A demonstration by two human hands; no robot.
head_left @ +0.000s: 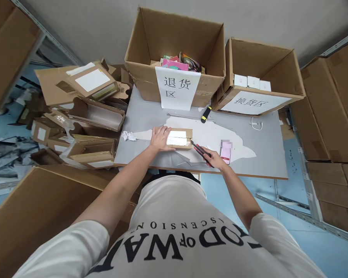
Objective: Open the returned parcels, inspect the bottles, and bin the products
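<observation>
Just in front of the labelled carton (174,58), a small box (178,139) lies on the surface (266,146), left hand (160,138) flat on it. Right hand (214,157), beside the box, has its grip closed around a red knife (199,150) whose tip touches the box's edge.

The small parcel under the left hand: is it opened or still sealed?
Still sealed: small parcel lies flat, flaps closed, white label on top unbroken.

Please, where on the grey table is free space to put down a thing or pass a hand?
Free: the table surface right of the phone, below the white cable. Also the left strip between crumpled paper and table edge. Crowded: the middle, with left hand on small parcel, right hand holding cutter, and the back boxes.
</observation>
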